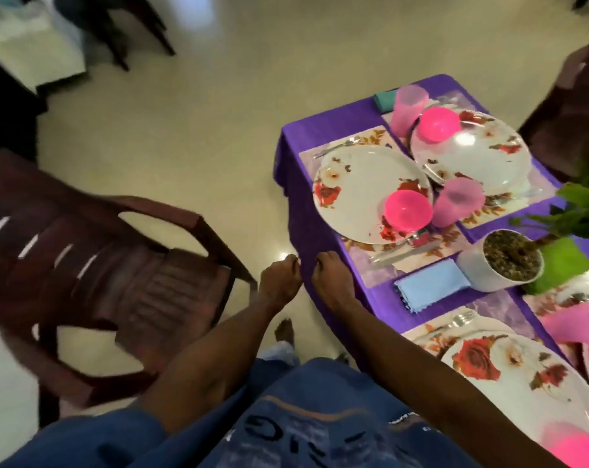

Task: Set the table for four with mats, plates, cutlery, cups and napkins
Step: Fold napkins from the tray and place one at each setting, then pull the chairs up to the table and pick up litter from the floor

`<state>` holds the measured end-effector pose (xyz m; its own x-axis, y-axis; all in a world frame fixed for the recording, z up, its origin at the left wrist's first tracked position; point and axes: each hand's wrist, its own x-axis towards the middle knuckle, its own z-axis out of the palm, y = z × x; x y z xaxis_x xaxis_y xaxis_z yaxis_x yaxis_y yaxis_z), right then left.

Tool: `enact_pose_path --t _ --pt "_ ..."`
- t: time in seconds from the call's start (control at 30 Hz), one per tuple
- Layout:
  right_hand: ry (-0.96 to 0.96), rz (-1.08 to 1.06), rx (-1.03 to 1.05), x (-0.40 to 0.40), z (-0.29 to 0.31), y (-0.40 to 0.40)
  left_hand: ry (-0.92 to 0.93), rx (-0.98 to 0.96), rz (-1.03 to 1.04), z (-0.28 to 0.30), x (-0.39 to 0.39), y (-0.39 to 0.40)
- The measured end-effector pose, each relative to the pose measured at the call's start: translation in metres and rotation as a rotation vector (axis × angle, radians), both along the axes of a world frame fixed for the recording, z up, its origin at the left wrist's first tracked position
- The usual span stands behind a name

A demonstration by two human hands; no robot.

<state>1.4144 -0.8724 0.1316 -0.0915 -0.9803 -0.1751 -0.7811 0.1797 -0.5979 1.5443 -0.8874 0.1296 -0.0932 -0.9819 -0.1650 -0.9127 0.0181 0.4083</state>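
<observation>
My left hand [281, 276] and my right hand [325, 273] both pinch the hanging edge of the purple tablecloth [306, 224] at the table's left side. On the table lie floral mats [370, 265] bearing white rose-patterned plates [357, 194], each with a pink bowl [408, 211]. A translucent pink cup [457, 201] stands between two plates, another [406, 108] at the far corner. A fork [337, 146] lies beside the near-left plate. A light blue napkin [430, 287] lies folded beside a mat. A third plate [522, 383] is at the lower right.
A dark brown plastic chair [117, 261] stands to my left, close to the table. A white pot with a green plant [502, 261] sits mid-table. A teal napkin [385, 97] lies at the far corner. Another dark chair [570, 106] stands beyond the table. Pale tiled floor surrounds everything.
</observation>
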Motion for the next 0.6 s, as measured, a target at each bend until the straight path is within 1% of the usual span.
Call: enact_pose_path --t 0.17,0.27,0.33,0.4,0.5,0.6 --pt "0.015 0.203 0.073 0.047 -0.009 0.008 -0.043 0.102 0.202 -0.01 0.064 0.036" --pt "0.073 0.327 0.099 0.079 -0.012 0.008 0.003 0.164 0.319 -0.01 0.105 0.055" --pt "0.107 0.397 0.105 0.11 -0.013 0.008 0.053 0.134 0.399 -0.007 0.137 0.072" --pt "0.117 0.476 0.111 0.148 -0.013 0.013 0.059 0.123 0.493 -0.01 0.174 0.092" --pt "0.094 0.604 0.125 0.211 -0.011 0.026 0.066 0.216 0.676 -0.007 0.226 0.124" --pt "0.077 0.722 0.131 0.268 -0.009 0.034 0.096 0.238 0.809 -0.005 0.272 0.148"
